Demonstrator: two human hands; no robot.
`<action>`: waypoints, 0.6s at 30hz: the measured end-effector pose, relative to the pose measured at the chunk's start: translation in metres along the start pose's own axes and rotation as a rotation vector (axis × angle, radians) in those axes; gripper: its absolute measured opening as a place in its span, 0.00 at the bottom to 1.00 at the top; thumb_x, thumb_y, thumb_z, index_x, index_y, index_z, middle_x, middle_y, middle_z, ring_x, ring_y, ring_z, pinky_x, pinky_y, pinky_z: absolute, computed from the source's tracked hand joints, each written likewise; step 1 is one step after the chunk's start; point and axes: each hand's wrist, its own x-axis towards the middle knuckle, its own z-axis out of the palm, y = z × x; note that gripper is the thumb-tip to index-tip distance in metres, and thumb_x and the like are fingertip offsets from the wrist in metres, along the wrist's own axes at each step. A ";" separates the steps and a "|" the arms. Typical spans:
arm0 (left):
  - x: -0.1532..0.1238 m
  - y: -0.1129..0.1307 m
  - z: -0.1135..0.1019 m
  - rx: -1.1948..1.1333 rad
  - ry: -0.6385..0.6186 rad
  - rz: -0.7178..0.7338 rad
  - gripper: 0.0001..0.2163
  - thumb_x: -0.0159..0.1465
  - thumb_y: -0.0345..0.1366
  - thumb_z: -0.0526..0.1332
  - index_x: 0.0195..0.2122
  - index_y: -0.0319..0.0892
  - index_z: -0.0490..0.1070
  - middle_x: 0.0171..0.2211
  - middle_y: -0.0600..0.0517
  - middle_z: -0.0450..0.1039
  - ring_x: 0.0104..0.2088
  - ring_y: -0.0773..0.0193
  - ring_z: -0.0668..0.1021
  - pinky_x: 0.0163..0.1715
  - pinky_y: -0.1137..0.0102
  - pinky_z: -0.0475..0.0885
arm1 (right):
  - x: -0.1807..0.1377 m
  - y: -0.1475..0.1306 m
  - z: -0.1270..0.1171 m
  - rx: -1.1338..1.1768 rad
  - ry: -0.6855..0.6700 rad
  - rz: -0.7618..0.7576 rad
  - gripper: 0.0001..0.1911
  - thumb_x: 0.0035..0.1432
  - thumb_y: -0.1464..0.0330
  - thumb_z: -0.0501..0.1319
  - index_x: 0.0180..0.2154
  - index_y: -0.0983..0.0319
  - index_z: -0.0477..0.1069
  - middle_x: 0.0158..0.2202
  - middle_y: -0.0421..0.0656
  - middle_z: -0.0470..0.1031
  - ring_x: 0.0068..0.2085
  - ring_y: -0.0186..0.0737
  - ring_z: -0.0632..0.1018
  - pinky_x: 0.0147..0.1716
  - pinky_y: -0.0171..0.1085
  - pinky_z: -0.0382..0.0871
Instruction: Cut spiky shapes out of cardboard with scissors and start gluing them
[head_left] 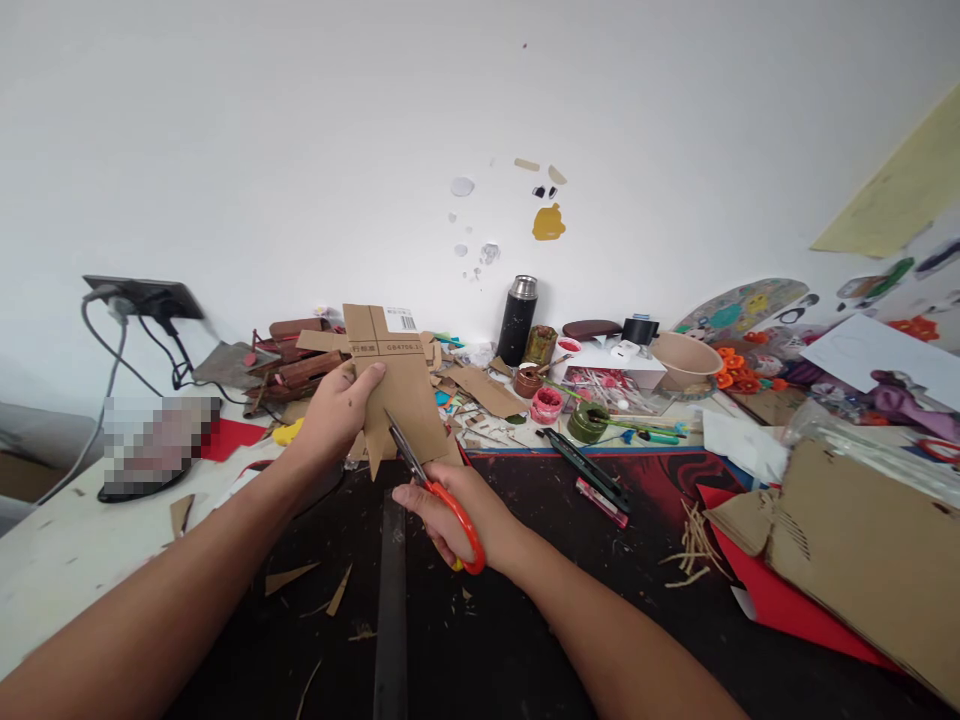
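My left hand (335, 412) grips a piece of brown cardboard (409, 385) by its left edge, thumb on the printed face. The cardboard is held up above the dark mat, with a barcode label near its top and a pointed strip at its lower left. My right hand (457, 510) is closed round the orange handles of a pair of scissors (469, 535). The scissor blades lie at the cardboard's lower part, pointing up and left. Below the hands, a long metal ruler (391, 600) rests on the mat.
Cardboard offcuts (289, 577) lie on the dark mat (480, 660). At the back stand a black thermos (517, 325) and paint jars (546, 405). A utility knife (585, 470) lies right of centre. Cardboard sheets (862, 560) sit at right, a blurred-out object (157, 450) at left.
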 end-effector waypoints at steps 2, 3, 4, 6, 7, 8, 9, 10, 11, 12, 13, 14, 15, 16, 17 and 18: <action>0.000 0.000 0.000 0.009 0.016 0.024 0.21 0.62 0.50 0.69 0.48 0.39 0.81 0.46 0.41 0.86 0.47 0.44 0.86 0.47 0.58 0.82 | 0.000 0.000 0.000 -0.026 0.008 -0.009 0.26 0.69 0.43 0.63 0.35 0.57 0.65 0.16 0.31 0.66 0.14 0.34 0.70 0.16 0.31 0.62; 0.000 -0.001 0.000 0.007 0.021 0.026 0.21 0.62 0.50 0.69 0.47 0.39 0.81 0.46 0.41 0.86 0.46 0.44 0.86 0.47 0.58 0.82 | 0.000 -0.001 0.000 -0.039 0.011 -0.011 0.25 0.69 0.44 0.63 0.35 0.57 0.65 0.16 0.31 0.66 0.14 0.34 0.70 0.17 0.31 0.63; 0.001 -0.002 0.000 0.001 0.026 0.023 0.21 0.62 0.51 0.68 0.47 0.39 0.81 0.45 0.40 0.86 0.46 0.45 0.86 0.47 0.58 0.82 | 0.000 -0.001 0.000 -0.053 0.014 -0.012 0.24 0.70 0.45 0.63 0.36 0.57 0.65 0.15 0.31 0.66 0.15 0.34 0.70 0.18 0.31 0.63; 0.002 -0.005 -0.001 -0.009 0.039 0.013 0.21 0.62 0.51 0.68 0.46 0.39 0.81 0.45 0.40 0.86 0.46 0.45 0.86 0.47 0.59 0.82 | 0.001 -0.002 0.000 -0.076 0.022 -0.003 0.23 0.71 0.46 0.63 0.36 0.57 0.66 0.15 0.31 0.65 0.15 0.33 0.70 0.20 0.31 0.62; 0.002 -0.006 -0.001 -0.002 0.048 0.014 0.21 0.62 0.52 0.68 0.46 0.39 0.81 0.45 0.40 0.86 0.46 0.45 0.86 0.46 0.60 0.82 | 0.001 -0.002 0.001 -0.084 0.026 0.001 0.23 0.71 0.46 0.64 0.36 0.58 0.65 0.16 0.31 0.65 0.15 0.33 0.70 0.20 0.31 0.61; 0.003 -0.008 -0.001 0.011 0.061 0.019 0.21 0.61 0.52 0.68 0.45 0.39 0.81 0.45 0.40 0.86 0.46 0.45 0.86 0.45 0.60 0.82 | 0.001 -0.003 0.001 -0.089 0.029 0.001 0.23 0.71 0.47 0.64 0.36 0.57 0.65 0.16 0.31 0.65 0.16 0.33 0.70 0.20 0.31 0.61; 0.004 -0.009 -0.001 0.024 0.074 0.025 0.21 0.61 0.52 0.68 0.45 0.39 0.81 0.44 0.40 0.86 0.46 0.45 0.86 0.45 0.60 0.82 | 0.001 -0.003 0.001 -0.093 0.032 0.000 0.23 0.71 0.47 0.64 0.36 0.57 0.65 0.16 0.31 0.65 0.16 0.34 0.70 0.21 0.31 0.61; 0.004 -0.009 -0.001 0.032 0.083 0.023 0.21 0.61 0.52 0.68 0.45 0.39 0.81 0.44 0.41 0.86 0.45 0.45 0.86 0.44 0.61 0.82 | 0.002 -0.003 0.001 -0.097 0.033 -0.003 0.23 0.71 0.47 0.64 0.36 0.57 0.65 0.16 0.31 0.65 0.16 0.34 0.70 0.21 0.31 0.61; 0.004 -0.010 0.000 0.030 0.087 0.012 0.21 0.61 0.52 0.68 0.45 0.39 0.81 0.44 0.41 0.87 0.45 0.45 0.86 0.42 0.61 0.82 | 0.002 -0.003 0.001 -0.103 0.033 -0.005 0.23 0.71 0.47 0.64 0.36 0.57 0.65 0.16 0.31 0.65 0.16 0.34 0.70 0.21 0.31 0.60; 0.005 -0.010 0.000 0.011 0.091 -0.010 0.21 0.61 0.52 0.68 0.45 0.39 0.80 0.43 0.41 0.87 0.44 0.46 0.86 0.41 0.62 0.82 | 0.002 -0.004 0.000 -0.108 0.033 -0.006 0.22 0.71 0.47 0.64 0.36 0.57 0.65 0.16 0.32 0.65 0.16 0.34 0.70 0.21 0.31 0.60; 0.005 -0.011 0.001 -0.020 0.091 -0.039 0.21 0.61 0.51 0.67 0.45 0.38 0.80 0.42 0.41 0.87 0.43 0.46 0.87 0.40 0.62 0.82 | 0.002 -0.004 0.000 -0.112 0.031 -0.007 0.23 0.71 0.47 0.64 0.35 0.57 0.65 0.16 0.32 0.65 0.17 0.34 0.70 0.21 0.31 0.60; 0.005 -0.011 0.001 -0.049 0.090 -0.065 0.20 0.60 0.50 0.67 0.44 0.38 0.80 0.41 0.41 0.86 0.42 0.46 0.87 0.40 0.61 0.82 | 0.002 -0.004 0.000 -0.113 0.029 -0.008 0.22 0.71 0.47 0.64 0.35 0.57 0.65 0.16 0.32 0.65 0.17 0.34 0.71 0.21 0.31 0.60; 0.005 -0.011 0.001 -0.061 0.091 -0.074 0.20 0.60 0.50 0.66 0.44 0.38 0.80 0.41 0.41 0.86 0.42 0.46 0.87 0.40 0.61 0.82 | 0.002 -0.004 0.000 -0.112 0.028 -0.009 0.22 0.71 0.47 0.64 0.36 0.57 0.65 0.16 0.32 0.66 0.17 0.34 0.71 0.22 0.31 0.61; 0.005 -0.011 0.001 -0.048 0.097 -0.059 0.19 0.60 0.49 0.66 0.43 0.38 0.80 0.41 0.41 0.86 0.43 0.45 0.87 0.41 0.61 0.82 | 0.003 -0.004 0.000 -0.109 0.027 -0.008 0.22 0.71 0.47 0.64 0.36 0.57 0.66 0.16 0.32 0.66 0.17 0.34 0.71 0.22 0.31 0.61; 0.005 -0.011 0.001 -0.014 0.107 -0.025 0.19 0.60 0.49 0.66 0.43 0.38 0.80 0.42 0.41 0.86 0.45 0.45 0.86 0.42 0.61 0.82 | 0.003 -0.004 0.000 -0.106 0.028 -0.005 0.22 0.71 0.47 0.64 0.37 0.57 0.66 0.16 0.32 0.66 0.17 0.35 0.71 0.22 0.31 0.62; 0.006 -0.011 0.000 0.031 0.119 0.017 0.19 0.61 0.49 0.67 0.44 0.39 0.80 0.44 0.41 0.86 0.46 0.45 0.86 0.43 0.61 0.82 | 0.003 -0.004 0.000 -0.103 0.031 -0.002 0.21 0.71 0.47 0.64 0.37 0.57 0.67 0.16 0.32 0.66 0.17 0.35 0.71 0.22 0.32 0.62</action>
